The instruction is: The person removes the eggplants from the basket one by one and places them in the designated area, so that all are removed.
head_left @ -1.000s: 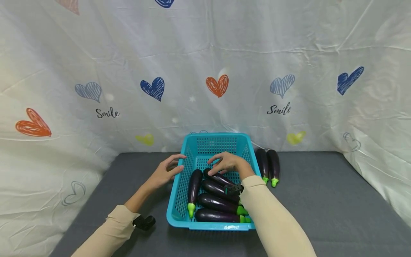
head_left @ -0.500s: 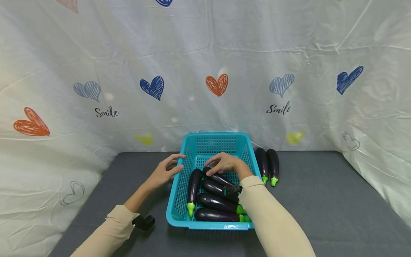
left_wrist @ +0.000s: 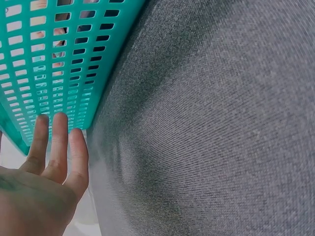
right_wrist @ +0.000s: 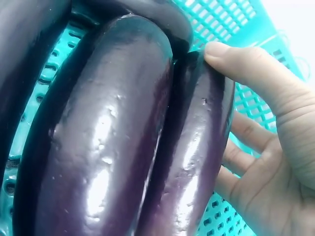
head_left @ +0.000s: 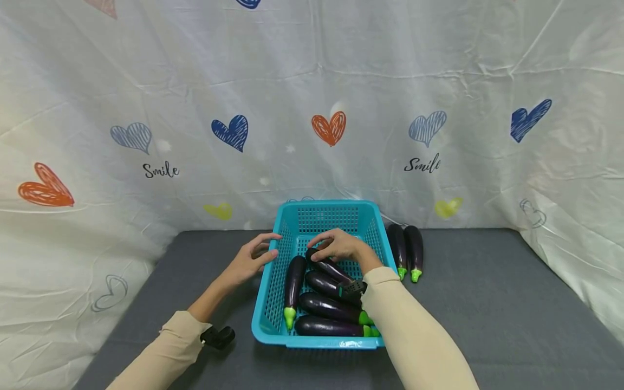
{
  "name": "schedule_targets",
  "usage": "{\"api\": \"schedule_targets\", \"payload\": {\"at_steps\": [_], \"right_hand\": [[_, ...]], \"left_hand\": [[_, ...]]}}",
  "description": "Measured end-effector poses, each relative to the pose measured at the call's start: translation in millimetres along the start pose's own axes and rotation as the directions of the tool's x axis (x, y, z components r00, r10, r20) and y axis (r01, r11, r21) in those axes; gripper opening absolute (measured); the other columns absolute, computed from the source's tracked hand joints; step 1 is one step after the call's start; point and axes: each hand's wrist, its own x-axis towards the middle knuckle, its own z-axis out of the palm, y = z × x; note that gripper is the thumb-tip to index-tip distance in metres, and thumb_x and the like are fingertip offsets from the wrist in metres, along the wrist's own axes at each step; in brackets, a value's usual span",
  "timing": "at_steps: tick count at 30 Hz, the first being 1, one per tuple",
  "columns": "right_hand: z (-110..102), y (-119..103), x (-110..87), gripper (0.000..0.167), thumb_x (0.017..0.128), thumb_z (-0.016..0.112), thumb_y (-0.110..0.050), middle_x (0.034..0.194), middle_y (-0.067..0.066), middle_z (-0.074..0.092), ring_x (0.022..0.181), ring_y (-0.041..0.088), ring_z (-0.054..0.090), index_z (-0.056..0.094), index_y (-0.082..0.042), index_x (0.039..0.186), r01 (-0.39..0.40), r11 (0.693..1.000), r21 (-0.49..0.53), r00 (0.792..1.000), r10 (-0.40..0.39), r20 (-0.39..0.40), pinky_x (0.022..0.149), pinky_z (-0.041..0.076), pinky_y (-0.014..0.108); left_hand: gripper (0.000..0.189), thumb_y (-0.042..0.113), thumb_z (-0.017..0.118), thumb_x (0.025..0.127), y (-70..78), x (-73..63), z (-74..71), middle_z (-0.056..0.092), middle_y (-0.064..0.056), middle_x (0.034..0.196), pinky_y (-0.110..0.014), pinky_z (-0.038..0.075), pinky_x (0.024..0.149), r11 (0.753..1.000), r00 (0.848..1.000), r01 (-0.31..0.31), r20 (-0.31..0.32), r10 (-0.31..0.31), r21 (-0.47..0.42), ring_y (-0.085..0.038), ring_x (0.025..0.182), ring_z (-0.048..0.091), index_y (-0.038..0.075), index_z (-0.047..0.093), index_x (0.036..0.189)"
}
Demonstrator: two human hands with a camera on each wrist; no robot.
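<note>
A blue plastic basket (head_left: 336, 343) stands on the table with several dark purple eggplants inside. My right hand (head_left: 341, 246) reaches into it and grips the blunt end of the farthest crosswise eggplant (head_left: 333, 268), thumb on the near side and fingers behind. The right wrist view shows that thumb on the eggplant's (right_wrist: 197, 142) tip. Beside it lie more crosswise eggplants (head_left: 329, 307), and one eggplant (head_left: 294, 287) points lengthwise along the left wall. At the basket's left rim is my left hand (head_left: 247, 264), its fingers extended close to the perforated wall (left_wrist: 59, 64); contact is unclear.
Outside the basket, two eggplants (head_left: 407, 252) lie side by side near the right wall, green stems toward me. Grey cloth (head_left: 487, 303) covers the table. Behind it hangs a white curtain (head_left: 283, 70) printed with hearts.
The gripped eggplant's blunt end has shifted slightly away from me and left, apart from its neighbour, along with my right hand. My left hand stays at the rim.
</note>
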Motion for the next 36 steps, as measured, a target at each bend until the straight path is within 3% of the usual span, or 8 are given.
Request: {"api": "schedule_targets", "payload": {"at_steps": [13,24,31,36], "right_hand": [[0.0,-4.1,-3.0,0.036,0.095,0.076,-0.018,0.129,0.010,0.065,0.115,0.033,0.060,0.070,-0.010,0.130,0.035,0.999,-0.006,0.998,-0.036,-0.048,0.085,0.053,0.057],[-8.3,-12.1,-4.1,0.039,0.098,0.072,-0.019,0.131,0.017,0.062,0.092,0.028,0.060,0.066,-0.007,0.134,0.078,0.997,-0.020,0.993,-0.079,-0.083,0.066,0.054,0.043],[-19.6,-21.5,-7.1,0.050,0.093,0.078,-0.014,0.144,0.021,0.051,0.127,0.035,0.052,0.062,-0.006,0.140,0.104,0.995,0.002,0.990,-0.104,-0.098,0.084,0.056,0.049],[-26.3,-26.1,-10.3,0.063,0.090,0.081,-0.011,0.147,0.022,0.047,0.130,0.036,0.050,0.055,-0.007,0.147,0.112,0.994,0.004,0.991,-0.111,-0.076,0.090,0.054,0.049]], "left_hand": [[0.043,0.022,0.056,0.108,0.8,0.3,0.8,0.047,-0.022,0.146,-0.057,0.053,0.087,1.000,1.000,0.003,-0.001,-0.003,-0.001,-0.043,0.123,0.054,0.015,0.048,0.149],[0.043,0.022,0.055,0.108,-0.3,0.0,0.6,0.046,-0.023,0.146,-0.057,0.052,0.088,1.000,1.000,0.011,0.001,-0.011,-0.005,-0.043,0.123,0.054,0.015,0.048,0.149],[0.043,0.021,0.056,0.108,-2.0,0.2,1.1,0.046,-0.025,0.145,-0.057,0.053,0.087,1.000,1.000,0.001,0.000,-0.001,-0.009,-0.044,0.123,0.054,0.013,0.048,0.149],[0.043,0.020,0.056,0.108,-1.7,-0.1,0.5,0.046,-0.026,0.145,-0.057,0.053,0.087,1.000,1.000,-0.010,0.004,0.010,-0.014,-0.044,0.123,0.054,0.013,0.048,0.149]]}}
